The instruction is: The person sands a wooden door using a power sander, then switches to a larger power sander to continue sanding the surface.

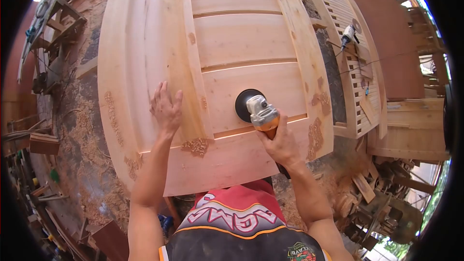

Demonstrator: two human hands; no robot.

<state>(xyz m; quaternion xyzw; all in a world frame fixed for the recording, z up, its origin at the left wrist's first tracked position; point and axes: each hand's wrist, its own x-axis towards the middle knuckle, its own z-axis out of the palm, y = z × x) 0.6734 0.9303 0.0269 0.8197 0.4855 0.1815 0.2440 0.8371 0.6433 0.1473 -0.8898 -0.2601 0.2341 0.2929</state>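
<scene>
A large pale wooden panel (pixel 251 84) with raised slats and grooves lies in front of me. My left hand (pixel 166 108) rests on its left part, fingers spread, holding nothing. My right hand (pixel 281 145) is wrapped round the orange body of an angle grinder (pixel 263 113) with a grey head. The grinder's round black disc (pixel 243 105) is over the lower middle slat, near the groove above the bottom rail. Brown filler patches (pixel 195 147) mark the wood around the joints.
A slatted wooden frame (pixel 360 111) stands to the right, with another power tool (pixel 348 35) lying on it. Wood shavings (pixel 84 130) cover the floor at left. Offcuts (pixel 365 187) are piled at lower right, and a wooden rack (pixel 60 12) stands at upper left.
</scene>
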